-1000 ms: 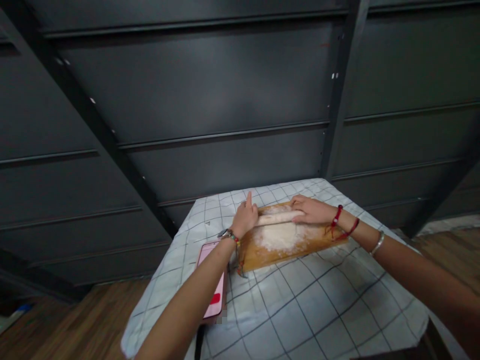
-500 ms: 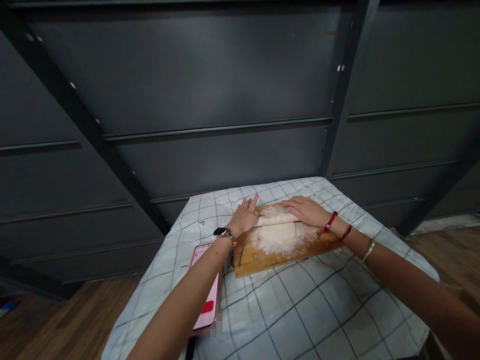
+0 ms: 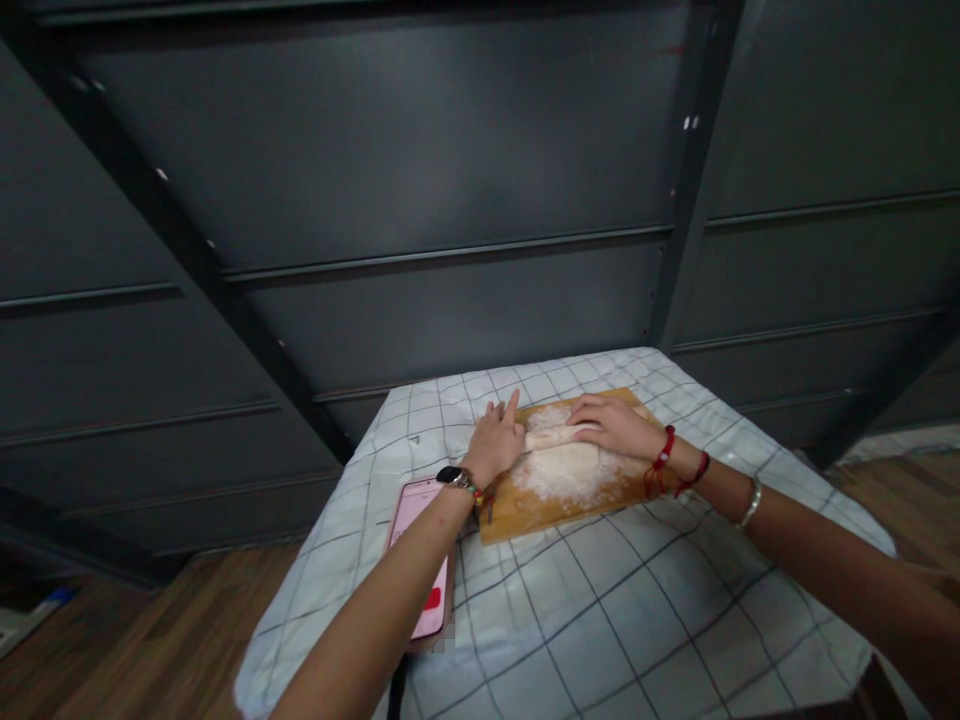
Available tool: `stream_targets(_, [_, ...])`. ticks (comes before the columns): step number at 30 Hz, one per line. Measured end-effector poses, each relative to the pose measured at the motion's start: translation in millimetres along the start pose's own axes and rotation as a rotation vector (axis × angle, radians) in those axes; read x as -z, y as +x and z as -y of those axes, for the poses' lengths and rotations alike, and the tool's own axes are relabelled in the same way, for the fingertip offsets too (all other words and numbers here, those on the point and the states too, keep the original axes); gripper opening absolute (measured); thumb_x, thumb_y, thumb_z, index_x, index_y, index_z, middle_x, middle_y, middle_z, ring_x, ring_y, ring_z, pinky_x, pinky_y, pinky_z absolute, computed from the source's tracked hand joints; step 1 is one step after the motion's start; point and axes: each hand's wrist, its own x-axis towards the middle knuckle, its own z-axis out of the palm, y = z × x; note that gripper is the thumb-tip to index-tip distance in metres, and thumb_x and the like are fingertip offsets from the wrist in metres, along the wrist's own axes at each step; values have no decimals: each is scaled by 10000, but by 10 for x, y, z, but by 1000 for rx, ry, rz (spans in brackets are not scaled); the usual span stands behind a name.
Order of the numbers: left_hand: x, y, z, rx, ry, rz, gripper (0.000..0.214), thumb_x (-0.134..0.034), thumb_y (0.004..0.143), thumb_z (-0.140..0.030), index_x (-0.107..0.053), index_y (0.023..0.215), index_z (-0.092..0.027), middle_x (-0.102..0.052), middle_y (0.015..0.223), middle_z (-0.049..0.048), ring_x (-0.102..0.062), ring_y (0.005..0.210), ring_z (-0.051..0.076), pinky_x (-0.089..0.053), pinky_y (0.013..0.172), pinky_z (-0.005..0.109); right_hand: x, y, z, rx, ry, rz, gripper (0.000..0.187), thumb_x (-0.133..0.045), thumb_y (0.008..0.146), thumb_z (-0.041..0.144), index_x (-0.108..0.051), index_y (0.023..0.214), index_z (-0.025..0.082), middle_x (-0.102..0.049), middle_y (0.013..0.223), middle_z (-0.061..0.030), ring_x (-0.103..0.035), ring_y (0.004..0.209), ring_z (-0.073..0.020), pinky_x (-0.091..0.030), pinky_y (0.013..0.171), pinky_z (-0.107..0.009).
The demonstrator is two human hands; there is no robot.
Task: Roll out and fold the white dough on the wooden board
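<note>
A flour-dusted rolling pin (image 3: 551,437) lies across a pale, flattened sheet of dough (image 3: 568,468) on a wooden board (image 3: 525,520). My left hand (image 3: 496,440) holds the pin's left end, with one finger pointing up and away. At the right end, my right hand (image 3: 616,424) has its fingers over the pin and its thumb on the near side. Loose flour surrounds the dough. Both ends of the pin are hidden by my hands.
A pink-framed phone (image 3: 409,505) with a lit screen lies left of the board, partly under my left forearm. A white checked cloth (image 3: 577,600) covers the table. Dark metal panels (image 3: 465,320) rise behind it, and wooden flooring (image 3: 180,620) shows at the sides.
My right hand's grip has shifted: its thumb now shows on the near side of the rolling pin. The whole view has shifted slightly, moving the table to the right in the picture.
</note>
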Motion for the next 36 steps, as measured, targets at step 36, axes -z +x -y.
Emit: stream_targets(36, [-15, -11, -32, 49, -60, 27, 540, -244, 905, -242, -263, 1428, -112, -441, 1392, 125, -392, 1277, 233, -224, 1086, 409, -150, -439, 212, 262, -254, 44, 184, -516, 892, 253, -683, 958, 214, -619, 1078, -69, -467, 1144, -231, -265, 1068, -542])
